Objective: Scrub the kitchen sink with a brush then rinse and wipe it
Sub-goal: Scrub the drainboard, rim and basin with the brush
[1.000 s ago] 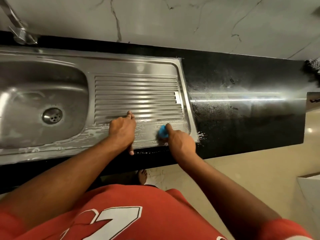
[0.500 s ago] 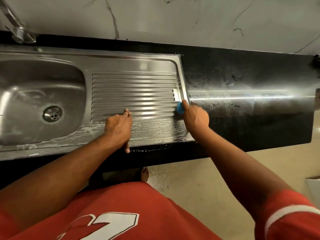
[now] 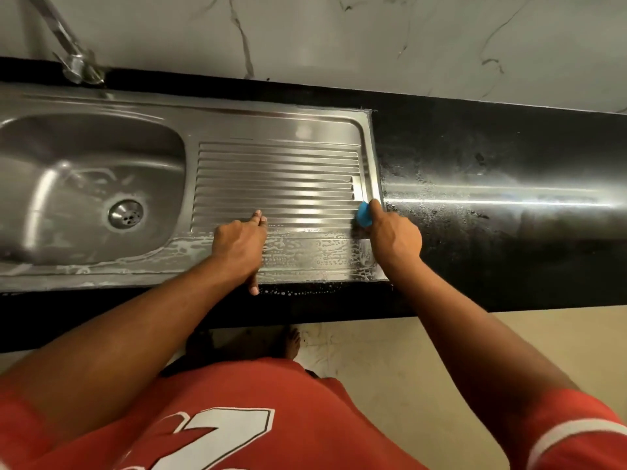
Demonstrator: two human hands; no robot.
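A steel sink [image 3: 271, 120] with a bowl at the left and a ribbed drainboard [image 3: 278, 184] at the right is set in a black counter. My right hand [image 3: 395, 237] grips a small blue brush [image 3: 364, 214] and holds it against the drainboard's right edge. My left hand [image 3: 237, 245] rests on the near part of the drainboard, fingers loosely curled, fingertips on the ribs, thumb at the front rim. Soap suds cover the flat strip between my hands. The drain [image 3: 125, 213] lies in the bowl.
A tap [image 3: 73, 67] stands at the back left by the marble wall. The wet black counter [image 3: 492, 184] stretches to the right of the sink. Below the counter's front edge a bare foot [image 3: 292, 342] shows on the pale floor.
My right hand has carried the brush from the near soapy strip away from me and right to the drainboard's right edge, where it stayed over the last half second. My left hand has stayed put.
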